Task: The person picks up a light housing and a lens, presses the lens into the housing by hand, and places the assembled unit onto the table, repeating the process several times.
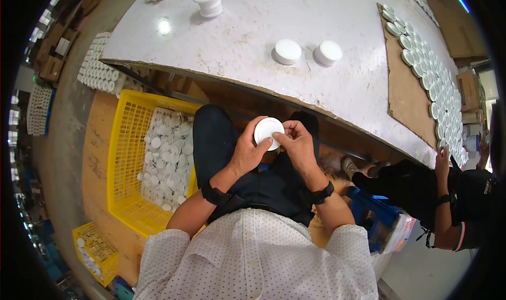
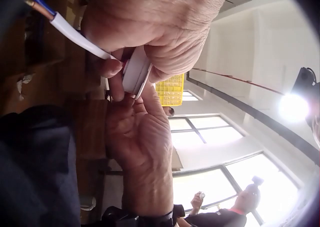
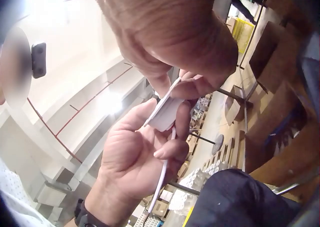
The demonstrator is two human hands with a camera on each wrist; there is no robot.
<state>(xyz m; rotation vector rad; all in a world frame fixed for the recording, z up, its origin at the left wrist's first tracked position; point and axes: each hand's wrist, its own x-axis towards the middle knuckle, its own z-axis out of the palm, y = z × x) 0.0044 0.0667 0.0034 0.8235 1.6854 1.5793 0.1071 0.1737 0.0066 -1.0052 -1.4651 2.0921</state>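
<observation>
A round white disc-shaped light fitting is held in front of my lap, its flat face turned up toward the head view. My left hand grips it from the left side, thumb over the near rim. From the right, my right hand pinches the opposite edge, with its thumb on the face and its fingers underneath. A short white cable comes out from the back of the fitting, ending in bare-tipped blue and brown wires. In the right wrist view, that cable passes by the left fingers.
Two white round fittings and a stack stand on the white table. Left of my legs, a yellow crate holds many white pieces. Rows of white discs cover cardboard at right, near another person.
</observation>
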